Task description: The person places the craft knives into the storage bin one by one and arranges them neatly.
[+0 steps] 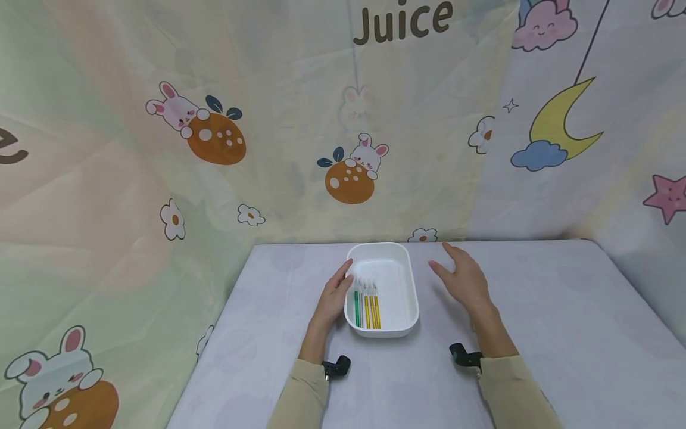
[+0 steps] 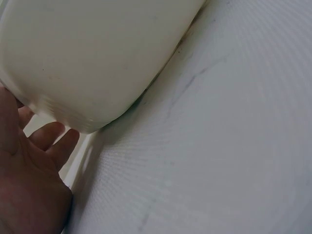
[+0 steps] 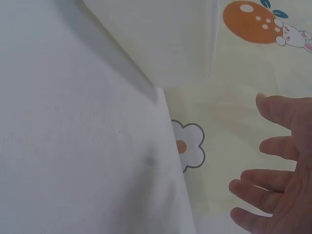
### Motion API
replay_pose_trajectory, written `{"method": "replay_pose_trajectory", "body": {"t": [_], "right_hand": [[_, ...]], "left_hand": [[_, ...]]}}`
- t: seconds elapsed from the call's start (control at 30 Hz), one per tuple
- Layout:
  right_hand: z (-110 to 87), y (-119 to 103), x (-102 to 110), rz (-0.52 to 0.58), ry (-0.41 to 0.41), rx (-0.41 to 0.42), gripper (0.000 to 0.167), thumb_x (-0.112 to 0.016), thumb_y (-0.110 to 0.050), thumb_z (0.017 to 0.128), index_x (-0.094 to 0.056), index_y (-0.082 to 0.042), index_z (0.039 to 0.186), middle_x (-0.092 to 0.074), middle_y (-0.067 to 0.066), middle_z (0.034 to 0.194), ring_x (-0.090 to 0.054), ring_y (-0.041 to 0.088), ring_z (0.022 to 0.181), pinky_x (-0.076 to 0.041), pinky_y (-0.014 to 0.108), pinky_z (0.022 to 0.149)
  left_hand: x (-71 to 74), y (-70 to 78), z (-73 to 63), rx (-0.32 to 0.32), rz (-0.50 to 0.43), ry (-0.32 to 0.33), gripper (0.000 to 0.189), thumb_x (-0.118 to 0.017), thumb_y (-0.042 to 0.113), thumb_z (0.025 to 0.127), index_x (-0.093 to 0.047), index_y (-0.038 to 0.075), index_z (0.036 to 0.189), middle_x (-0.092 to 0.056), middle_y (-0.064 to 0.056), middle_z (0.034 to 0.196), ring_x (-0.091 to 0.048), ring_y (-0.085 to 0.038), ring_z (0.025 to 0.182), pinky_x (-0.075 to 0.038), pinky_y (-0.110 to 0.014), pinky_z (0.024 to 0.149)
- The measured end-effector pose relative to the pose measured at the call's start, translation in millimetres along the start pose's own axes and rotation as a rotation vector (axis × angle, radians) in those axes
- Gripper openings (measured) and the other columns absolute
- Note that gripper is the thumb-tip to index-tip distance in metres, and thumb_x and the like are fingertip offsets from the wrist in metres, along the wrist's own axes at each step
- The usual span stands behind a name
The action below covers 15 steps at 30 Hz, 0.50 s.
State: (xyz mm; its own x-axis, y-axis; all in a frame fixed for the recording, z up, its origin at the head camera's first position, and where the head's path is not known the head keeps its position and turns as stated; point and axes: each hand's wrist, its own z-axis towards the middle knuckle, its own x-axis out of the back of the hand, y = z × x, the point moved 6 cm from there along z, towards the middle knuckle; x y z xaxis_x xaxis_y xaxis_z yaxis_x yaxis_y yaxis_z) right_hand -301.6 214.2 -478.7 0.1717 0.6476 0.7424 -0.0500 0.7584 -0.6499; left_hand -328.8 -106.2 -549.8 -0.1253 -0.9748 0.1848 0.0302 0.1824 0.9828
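Note:
A white rectangular tray [image 1: 399, 286] with rounded corners rests on the table. Along its left side, inside, lie several slim pen-like sticks [image 1: 367, 305] in green, grey and yellow, with pale, clear-looking upper ends. My left hand [image 1: 332, 296] is against the tray's left wall, its thumb and fingertips right at the rim. In the left wrist view, this hand's relaxed fingers [image 2: 64, 146] lie beside the tray's rounded end. My right hand [image 1: 465, 280] hovers to the right of the tray, apart from it, fingers spread and holding nothing.
A pale cloth covers the table [image 1: 563, 333]. Behind it hangs a printed curtain [image 1: 289, 107] with bunnies, oranges and flowers, meeting the table's back edge. Black wrist cameras [image 1: 337, 366] are strapped to both wrists.

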Motion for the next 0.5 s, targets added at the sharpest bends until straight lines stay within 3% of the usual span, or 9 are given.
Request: {"method": "replay_pose_trajectory", "body": {"t": [0.5], "right_hand": [[-1.6, 14, 4, -0.015, -0.072, -0.049, 0.077, -0.057, -0.052, 0.104, -0.033, -0.007, 0.162, -0.036, 0.03, 0.162, -0.033, 0.053, 0.149, -0.032, 0.073, 0.116]], "left_hand": [[-0.1, -0.9, 0.9, 0.008, 0.008, 0.006, 0.045, -0.049, 0.034, 0.11, -0.046, 0.043, 0.154, -0.037, 0.019, 0.165, -0.026, -0.008, 0.158, -0.02, -0.045, 0.132]]}}
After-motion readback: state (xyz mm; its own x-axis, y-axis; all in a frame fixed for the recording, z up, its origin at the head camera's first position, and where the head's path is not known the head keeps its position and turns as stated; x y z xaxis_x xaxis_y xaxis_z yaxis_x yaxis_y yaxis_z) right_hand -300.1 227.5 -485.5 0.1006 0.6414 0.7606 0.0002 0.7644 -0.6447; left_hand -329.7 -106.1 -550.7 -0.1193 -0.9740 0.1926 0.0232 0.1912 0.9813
